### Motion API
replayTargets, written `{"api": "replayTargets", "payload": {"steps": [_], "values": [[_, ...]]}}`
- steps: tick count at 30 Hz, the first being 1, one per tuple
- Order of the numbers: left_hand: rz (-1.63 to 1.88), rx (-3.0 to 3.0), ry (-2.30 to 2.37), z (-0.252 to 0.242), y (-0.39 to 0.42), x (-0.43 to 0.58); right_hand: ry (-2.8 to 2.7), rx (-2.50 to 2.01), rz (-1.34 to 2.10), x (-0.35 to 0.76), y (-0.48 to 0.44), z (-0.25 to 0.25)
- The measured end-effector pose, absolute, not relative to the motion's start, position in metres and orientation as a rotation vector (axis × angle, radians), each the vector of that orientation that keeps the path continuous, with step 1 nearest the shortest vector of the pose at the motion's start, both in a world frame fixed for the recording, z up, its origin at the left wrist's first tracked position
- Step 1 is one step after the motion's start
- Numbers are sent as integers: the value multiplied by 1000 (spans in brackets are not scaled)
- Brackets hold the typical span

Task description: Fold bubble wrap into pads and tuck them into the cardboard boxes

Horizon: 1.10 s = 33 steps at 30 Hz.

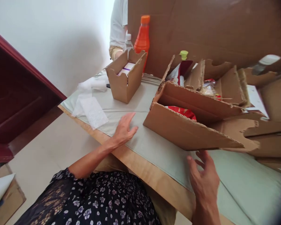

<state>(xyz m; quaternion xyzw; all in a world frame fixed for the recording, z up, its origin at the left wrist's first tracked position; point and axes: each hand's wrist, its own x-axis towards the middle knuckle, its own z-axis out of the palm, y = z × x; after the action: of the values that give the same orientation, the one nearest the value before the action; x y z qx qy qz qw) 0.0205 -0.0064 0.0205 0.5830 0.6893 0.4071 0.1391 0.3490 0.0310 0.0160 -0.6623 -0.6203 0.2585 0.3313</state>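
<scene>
My left hand (125, 128) is just above the cloth-covered table, palm down, thumb and fingers apart, holding nothing. It is between a strip of bubble wrap (93, 112) and the near cardboard box (189, 132). My right hand (205, 176) is at the lower front edge of that box, thumb and fingers spread. The fingertips come right up to the edge; whether they touch it I cannot tell. The box is long and open-topped, with a notched end at the right and a red packet (182, 112) inside.
A smaller cardboard box (118, 84) with white packs stands at the left. Behind it are an orange bottle (142, 39) and a person in a white shirt (118, 23). More open boxes (227, 82) stand to the right, before a tall cardboard panel (213, 28). The wooden table edge (140, 162) runs diagonally.
</scene>
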Motion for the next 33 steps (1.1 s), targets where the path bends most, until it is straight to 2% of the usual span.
{"api": "replayTargets", "payload": {"steps": [5, 12, 15, 18, 24, 29, 33], "values": [[859, 1597, 2660, 5, -83, -71, -1652, -1763, 487, 365, -20, 15], [914, 1573, 2716, 11, -95, -97, -1777, -1476, 483, 330, -31, 22], [1031, 1742, 2559, 25, -96, -63, -1937, -1258, 537, 307, -33, 21], [1151, 2073, 2144, 32, -106, -5, -2129, -1014, 509, 292, -35, 25], [922, 2336, 1346, 29, -125, 80, -2577, -744, 408, 304, -44, 30], [709, 2315, 1277, 27, -122, 80, -2571, -882, 541, 324, -67, 9], [833, 2224, 1322, 21, -123, 78, -2375, -979, 618, 322, -77, -2]]}}
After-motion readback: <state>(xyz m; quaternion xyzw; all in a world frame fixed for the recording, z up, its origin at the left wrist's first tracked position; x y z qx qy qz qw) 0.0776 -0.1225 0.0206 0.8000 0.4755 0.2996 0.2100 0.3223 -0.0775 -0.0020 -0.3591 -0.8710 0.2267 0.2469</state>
